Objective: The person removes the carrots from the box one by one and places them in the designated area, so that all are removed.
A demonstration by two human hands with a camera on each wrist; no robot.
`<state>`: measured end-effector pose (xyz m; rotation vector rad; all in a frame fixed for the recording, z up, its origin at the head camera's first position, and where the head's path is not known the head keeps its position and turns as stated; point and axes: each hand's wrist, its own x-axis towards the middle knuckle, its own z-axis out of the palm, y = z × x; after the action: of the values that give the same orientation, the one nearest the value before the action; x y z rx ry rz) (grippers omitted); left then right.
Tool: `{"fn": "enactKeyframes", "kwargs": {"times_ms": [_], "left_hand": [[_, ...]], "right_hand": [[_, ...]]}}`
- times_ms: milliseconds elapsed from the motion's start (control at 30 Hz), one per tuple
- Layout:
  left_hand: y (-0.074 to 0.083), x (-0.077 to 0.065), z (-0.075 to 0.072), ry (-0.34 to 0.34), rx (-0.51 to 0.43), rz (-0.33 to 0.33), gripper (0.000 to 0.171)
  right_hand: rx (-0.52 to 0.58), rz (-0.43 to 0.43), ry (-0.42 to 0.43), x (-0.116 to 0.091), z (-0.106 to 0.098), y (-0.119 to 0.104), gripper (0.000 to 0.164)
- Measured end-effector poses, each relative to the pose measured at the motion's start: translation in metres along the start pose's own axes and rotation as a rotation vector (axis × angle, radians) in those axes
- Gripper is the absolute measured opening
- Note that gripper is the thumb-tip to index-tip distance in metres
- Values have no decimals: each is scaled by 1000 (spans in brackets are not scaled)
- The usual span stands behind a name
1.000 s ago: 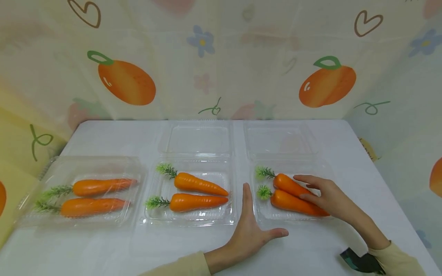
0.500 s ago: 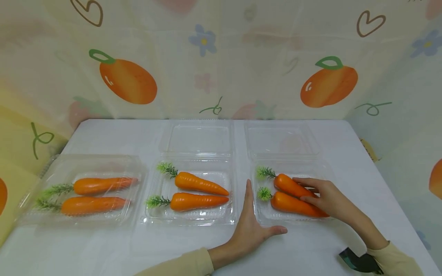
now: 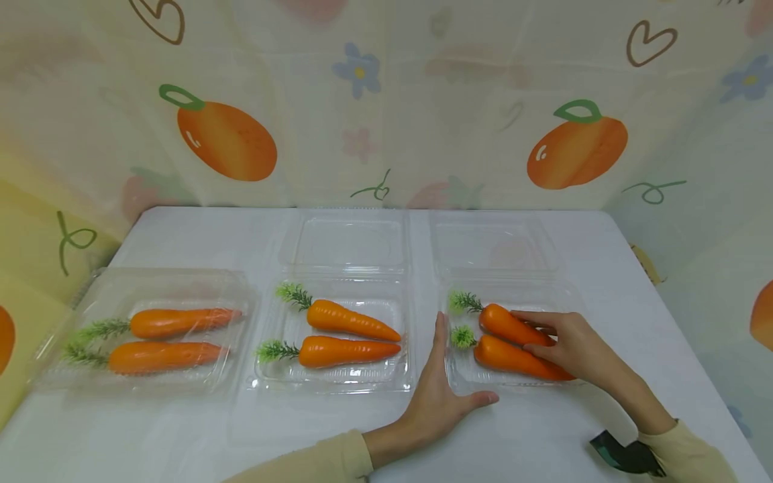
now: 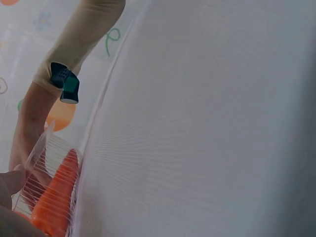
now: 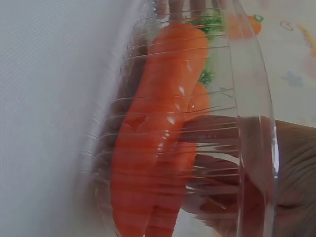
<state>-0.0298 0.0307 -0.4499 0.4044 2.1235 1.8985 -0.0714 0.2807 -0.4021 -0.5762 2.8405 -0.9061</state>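
Two orange carrots with green tops, one upper (image 3: pixel 502 323) and one lower (image 3: pixel 513 359), lie side by side in the right clear plastic container (image 3: pixel 552 295). My right hand (image 3: pixel 574 345) reaches in from the right and pinches the upper carrot between thumb and fingers. In the right wrist view, the lower carrot (image 5: pixel 158 113) shows through the ribbed wall, with the fingers (image 5: pixel 212 128) behind it. My left hand (image 3: pixel 435 406) stands at the container's left edge, fingers straight and thumb spread along the front. The left wrist view catches a carrot (image 4: pixel 57 197) through the wall.
Left of my hands, the middle container (image 3: pixel 344 288) is open with two carrots (image 3: pixel 347 352) inside. At the far left, a lidded container (image 3: pixel 175 285) covers two more carrots (image 3: pixel 163 357). The right container's lid (image 3: pixel 471 245) lies folded back on the white table (image 3: pixel 610 282).
My left hand has edged right and slightly upward, closer to the right container's side. The right hand stays on the carrot almost unmoved, and the head view has shifted a little.
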Motion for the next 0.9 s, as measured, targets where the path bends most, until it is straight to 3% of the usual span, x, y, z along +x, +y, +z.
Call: {"fn": "enactKeyframes", "kwargs": {"times_ms": [567, 900], "left_hand": [[1, -3, -3, -4, 48, -22, 119], [2, -4, -3, -10, 44, 7, 112]], "right_hand": [[-56, -15, 94, -6, -22, -14, 52], [-141, -61, 183, -8, -40, -17, 51]]}}
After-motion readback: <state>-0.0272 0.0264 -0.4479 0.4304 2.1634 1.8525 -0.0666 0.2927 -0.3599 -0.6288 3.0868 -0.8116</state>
